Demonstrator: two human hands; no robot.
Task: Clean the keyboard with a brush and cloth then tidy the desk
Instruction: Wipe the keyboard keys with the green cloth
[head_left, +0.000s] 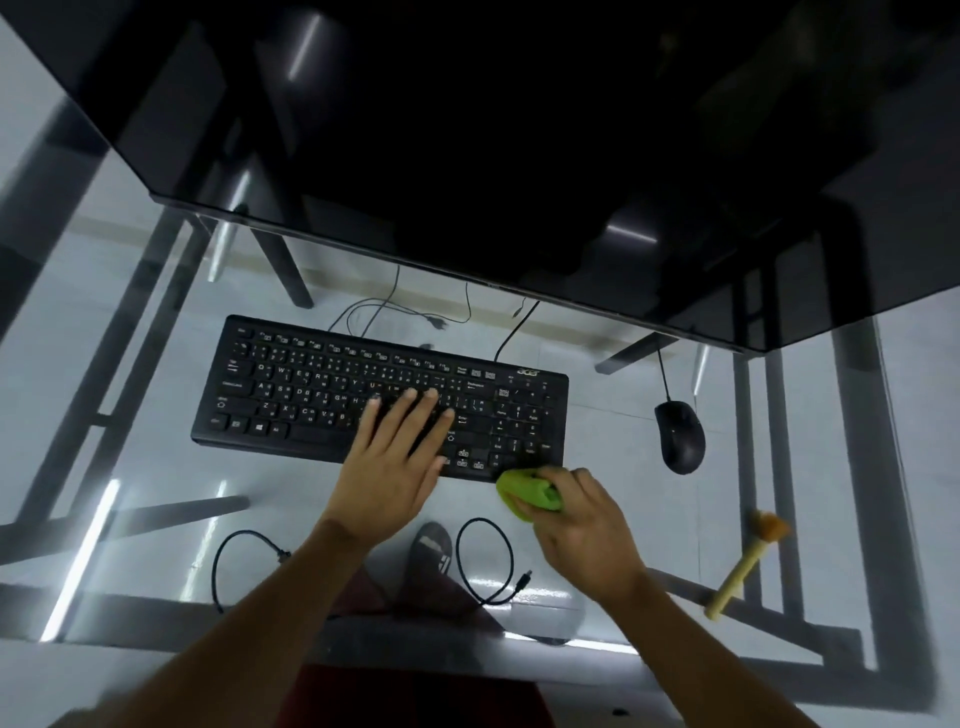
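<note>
A black keyboard (311, 387) lies on the glass desk (156, 493) in front of me. My left hand (397, 457) rests flat on its right-middle keys with fingers straight and spread. My right hand (584, 517) grips a bunched green cloth (524, 491) at the keyboard's near right corner. A brush (743, 566) with a pale wooden handle and orange bristles lies on the desk to the right, apart from both hands.
A black mouse (679, 435) sits right of the keyboard, its cable running back. A large dark monitor (467, 130) overhangs the far side. Two loose black cables (485, 561) lie looped near the desk's front edge. My foot shows through the glass.
</note>
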